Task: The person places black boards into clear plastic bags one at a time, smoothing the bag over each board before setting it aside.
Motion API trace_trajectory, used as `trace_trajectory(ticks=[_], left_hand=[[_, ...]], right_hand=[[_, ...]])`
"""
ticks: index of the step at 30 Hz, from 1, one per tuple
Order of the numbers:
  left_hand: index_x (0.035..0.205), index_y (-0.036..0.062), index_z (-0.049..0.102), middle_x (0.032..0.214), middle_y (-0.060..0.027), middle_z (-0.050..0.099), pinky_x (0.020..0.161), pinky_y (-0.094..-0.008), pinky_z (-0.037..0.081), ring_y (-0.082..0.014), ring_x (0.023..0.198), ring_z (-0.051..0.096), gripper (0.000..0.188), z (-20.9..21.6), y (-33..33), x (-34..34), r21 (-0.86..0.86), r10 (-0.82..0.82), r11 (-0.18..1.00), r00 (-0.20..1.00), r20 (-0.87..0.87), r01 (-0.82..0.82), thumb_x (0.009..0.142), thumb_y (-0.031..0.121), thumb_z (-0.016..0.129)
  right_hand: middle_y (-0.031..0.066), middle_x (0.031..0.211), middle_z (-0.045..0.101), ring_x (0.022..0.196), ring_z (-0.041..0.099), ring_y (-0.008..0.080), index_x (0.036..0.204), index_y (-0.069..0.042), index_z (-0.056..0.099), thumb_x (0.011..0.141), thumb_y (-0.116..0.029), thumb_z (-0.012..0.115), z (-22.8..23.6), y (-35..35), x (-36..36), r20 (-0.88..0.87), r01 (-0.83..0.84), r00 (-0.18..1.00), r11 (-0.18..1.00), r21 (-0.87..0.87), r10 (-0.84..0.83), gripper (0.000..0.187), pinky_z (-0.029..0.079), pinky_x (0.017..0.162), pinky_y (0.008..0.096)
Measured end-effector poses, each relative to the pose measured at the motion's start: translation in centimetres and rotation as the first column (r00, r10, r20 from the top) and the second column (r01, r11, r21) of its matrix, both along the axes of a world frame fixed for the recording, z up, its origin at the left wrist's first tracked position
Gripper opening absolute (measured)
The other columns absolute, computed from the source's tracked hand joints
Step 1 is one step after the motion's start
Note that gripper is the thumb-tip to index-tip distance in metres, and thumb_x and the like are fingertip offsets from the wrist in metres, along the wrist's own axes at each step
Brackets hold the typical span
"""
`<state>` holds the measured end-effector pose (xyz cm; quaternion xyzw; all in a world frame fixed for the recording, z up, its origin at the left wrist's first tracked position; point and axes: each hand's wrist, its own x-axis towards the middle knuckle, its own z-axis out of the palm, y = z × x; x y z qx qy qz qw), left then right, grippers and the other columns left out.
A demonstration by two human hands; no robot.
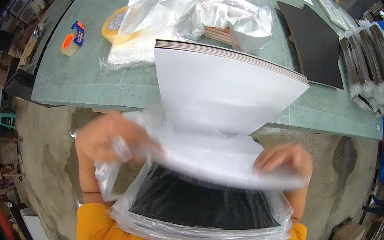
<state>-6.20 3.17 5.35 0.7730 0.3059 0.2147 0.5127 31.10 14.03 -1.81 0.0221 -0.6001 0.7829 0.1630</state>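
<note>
My left hand (pixel 112 137), smeared by motion, has its fingers closed on a crumpled clear plastic bag (pixel 105 174), which hangs down beside my forearm. My right hand (pixel 287 159) curls its fingers over the right end of a white board (pixel 215 163). That board is blurred and spans the space between both hands. Beyond it, a stack of thin white-faced boards (pixel 224 86) with dark edges juts over the table's near edge. Close to my body lie black boards wrapped in clear plastic (pixel 201 201).
On the green table (pixel 110 84) are a heap of clear plastic bags (pixel 166 15), a large tape roll (pixel 113 24) and a blue-orange tape dispenser (pixel 74 39). Dark boards (pixel 316 46) lie at the right, beside plastic-wrapped bundles (pixel 378 65). A green stool (pixel 7 120) stands at the far left.
</note>
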Motion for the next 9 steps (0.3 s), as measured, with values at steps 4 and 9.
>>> trace_trajectory(ticks=[4,9], left_hand=[[0.114,0.0026,0.050,0.107,-0.0117,0.056,0.081,-0.0278,0.042,-0.0224,0.094,0.055,0.047,-3.7,0.1,4.0,-0.429,-0.513,0.679,0.803,0.303,0.596,0.074,0.027,0.058],[0.106,0.0077,0.056,0.106,-0.0110,0.057,0.082,-0.0310,0.041,-0.0228,0.092,0.054,0.042,-19.3,-0.3,5.2,-0.412,0.089,0.889,0.959,-0.268,-0.198,0.070,0.029,0.064]], right_hand=[[0.0151,0.129,0.033,0.122,0.026,0.0317,0.119,-0.006,0.044,0.087,-0.042,0.031,-1.7,-4.0,-3.5,0.308,-0.433,0.886,0.858,0.278,0.347,0.050,0.018,0.100,0.0441],[0.0130,0.138,0.016,0.128,0.008,0.0310,0.132,-0.017,0.024,0.084,-0.053,0.032,-13.5,-3.5,-3.4,0.842,-0.329,0.529,0.889,0.319,-0.106,0.061,0.006,0.102,0.0480]])
